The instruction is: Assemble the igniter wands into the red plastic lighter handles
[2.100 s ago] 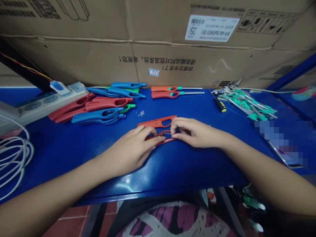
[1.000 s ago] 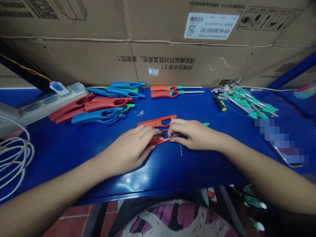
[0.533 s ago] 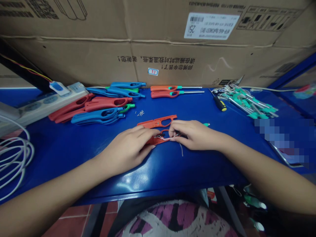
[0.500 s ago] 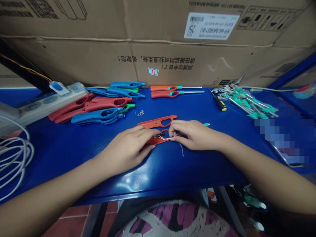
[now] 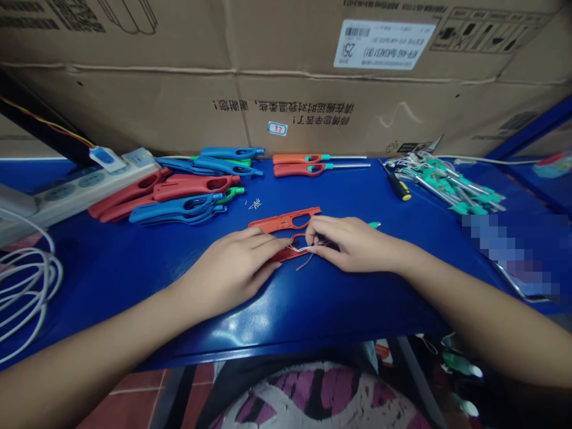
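The lower shell half (image 5: 286, 254), orange, lies at mid-desk (image 5: 268, 322), its left end clamped under the left hand (image 5: 236, 259). Thumb and fingers of the right hand (image 5: 344, 243) are pinched together on thin wires (image 5: 304, 248) at its other end. The upper shell half (image 5: 277, 223) lies just beyond. Farther back: small white pins (image 5: 255, 205), two orange-red lighters (image 5: 290, 171); to their right, a screwdriver (image 5: 399, 187) beside the metal tubes (image 5: 452, 186).
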`<state>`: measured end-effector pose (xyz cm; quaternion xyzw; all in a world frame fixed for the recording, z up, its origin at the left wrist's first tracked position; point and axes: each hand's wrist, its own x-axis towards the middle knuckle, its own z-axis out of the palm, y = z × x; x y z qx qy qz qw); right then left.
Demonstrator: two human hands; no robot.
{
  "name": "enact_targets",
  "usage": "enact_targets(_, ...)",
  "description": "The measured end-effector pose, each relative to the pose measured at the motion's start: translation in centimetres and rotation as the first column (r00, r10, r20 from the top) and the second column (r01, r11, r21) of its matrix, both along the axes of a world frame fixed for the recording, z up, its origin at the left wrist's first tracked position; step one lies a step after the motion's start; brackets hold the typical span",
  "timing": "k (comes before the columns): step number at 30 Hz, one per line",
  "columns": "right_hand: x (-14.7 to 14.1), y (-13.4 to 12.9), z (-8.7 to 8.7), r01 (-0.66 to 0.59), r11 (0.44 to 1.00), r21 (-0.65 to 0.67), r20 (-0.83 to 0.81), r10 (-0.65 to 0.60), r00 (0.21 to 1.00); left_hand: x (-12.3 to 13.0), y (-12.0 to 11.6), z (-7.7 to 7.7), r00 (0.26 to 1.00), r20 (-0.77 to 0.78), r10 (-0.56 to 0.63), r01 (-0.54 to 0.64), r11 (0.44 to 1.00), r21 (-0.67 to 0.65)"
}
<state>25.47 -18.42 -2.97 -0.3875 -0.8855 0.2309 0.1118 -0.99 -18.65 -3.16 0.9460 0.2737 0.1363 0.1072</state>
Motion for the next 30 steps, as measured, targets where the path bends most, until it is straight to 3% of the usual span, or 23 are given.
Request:
enact_targets(15,-0.7,-0.3,-0.1,-0.019,0.992,0.125,0.130,0.003,0.991,0.0,0.0,-0.4,0.995,0.096,0.023,-0.016,0.998,-0.064)
enact_targets(30,-1.1,-0.4,-0.3,0.036,0.985,0.167,0.160,-0.064,0.985,0.0,0.0,-0.7,0.999,0.045,0.025,-0.022,0.998,-0.064)
